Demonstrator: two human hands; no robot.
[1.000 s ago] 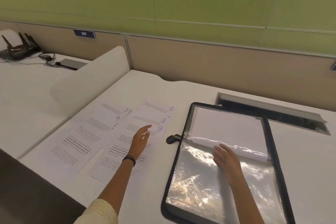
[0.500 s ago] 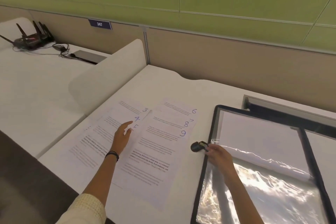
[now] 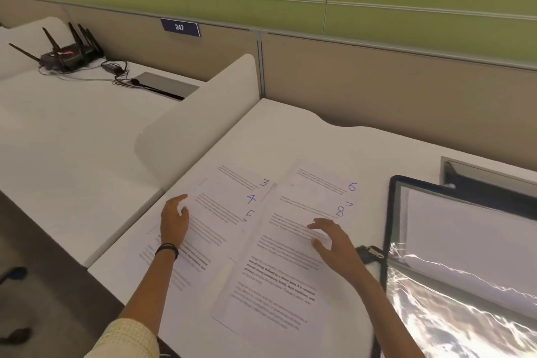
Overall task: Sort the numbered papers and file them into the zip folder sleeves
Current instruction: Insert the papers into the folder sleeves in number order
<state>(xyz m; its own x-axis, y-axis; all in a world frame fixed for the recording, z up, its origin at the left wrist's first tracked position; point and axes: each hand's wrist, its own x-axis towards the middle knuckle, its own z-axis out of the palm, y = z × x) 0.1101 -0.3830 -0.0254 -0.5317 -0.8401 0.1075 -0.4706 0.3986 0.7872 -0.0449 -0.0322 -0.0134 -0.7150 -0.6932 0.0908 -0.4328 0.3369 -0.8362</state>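
Two fanned stacks of printed papers lie on the white desk. The left stack (image 3: pixel 229 206) shows blue numbers 3, 4 and 5; the right stack (image 3: pixel 293 244) shows 6, 7 and 8. My left hand (image 3: pixel 174 221) lies over the left stack's left side with fingers loosely spread. My right hand (image 3: pixel 334 241) hovers over the right stack, fingers spread and holding nothing. The black zip folder (image 3: pixel 388 229) lies open at the right, with a shiny clear sleeve (image 3: pixel 465 314) and a white sheet (image 3: pixel 470 229) inside.
A white divider panel (image 3: pixel 197 125) stands left of the papers. Behind it on the neighbouring desk are a black router (image 3: pixel 65 57) and cables (image 3: pixel 116 70). A cable hatch (image 3: pixel 488 174) sits behind the folder. The folder's zip pull (image 3: pixel 369 251) lies beside my right hand.
My right hand left the folder's edge and moved left over the right paper stack. My left hand shifted further left on the left stack. The view turned left.
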